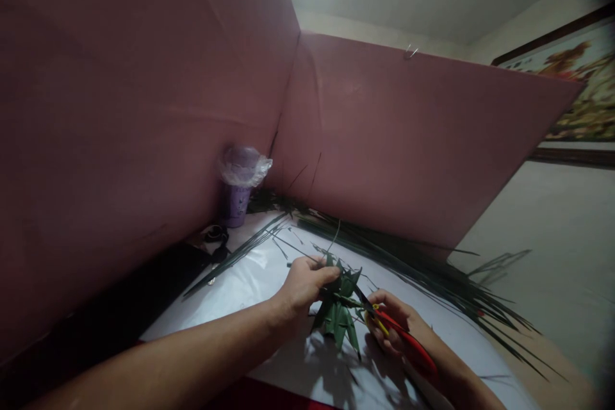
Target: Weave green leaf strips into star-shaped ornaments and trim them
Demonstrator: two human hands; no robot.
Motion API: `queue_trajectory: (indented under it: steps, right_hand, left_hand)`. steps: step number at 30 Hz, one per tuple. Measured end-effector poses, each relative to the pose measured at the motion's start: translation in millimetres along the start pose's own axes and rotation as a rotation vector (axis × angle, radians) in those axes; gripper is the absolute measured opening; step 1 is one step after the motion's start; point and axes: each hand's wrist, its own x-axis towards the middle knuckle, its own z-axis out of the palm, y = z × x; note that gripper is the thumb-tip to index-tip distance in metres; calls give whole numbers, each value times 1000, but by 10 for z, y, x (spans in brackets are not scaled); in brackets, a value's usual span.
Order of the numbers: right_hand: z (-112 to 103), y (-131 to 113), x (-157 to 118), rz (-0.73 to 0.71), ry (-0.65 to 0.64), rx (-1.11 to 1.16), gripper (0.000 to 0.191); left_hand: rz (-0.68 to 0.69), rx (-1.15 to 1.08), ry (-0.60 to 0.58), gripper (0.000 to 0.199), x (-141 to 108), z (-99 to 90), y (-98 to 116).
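Observation:
Near the middle of the white tabletop, my left hand [307,278] pinches a folded green leaf piece [339,314] with several pointed tips. My right hand [394,317] is closed around red-handled scissors [408,339], which also show some yellow near the pivot. The dark scissor blades point up and left, against the right side of the leaf piece. Whether they are cutting a strand there is too small to tell. Shadows of the leaf piece and hands fall on the white surface [288,368] below.
Long green leaves [408,253] lie along the back and right of the table, with thinner ones [235,256] at left. A purple cup [237,205] with clear plastic stands in the back corner. Pink panels [375,141] rise behind and left. A black item [216,240] lies beside the cup.

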Motion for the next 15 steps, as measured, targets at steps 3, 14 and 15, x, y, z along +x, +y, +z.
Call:
queue_trajectory:
  steps: [3,14,15]
  right_hand:
    - [11,6,-2,7,49,1,48]
    - [-42,103,12,15,64,-6,33]
    - [-43,108,8,8,64,-14,33]
  left_hand:
    - [1,10,12,14,-12,6,13]
    - [22,68,8,15,28,-23,-38]
    - [16,63,9,15,25,-23,-35]
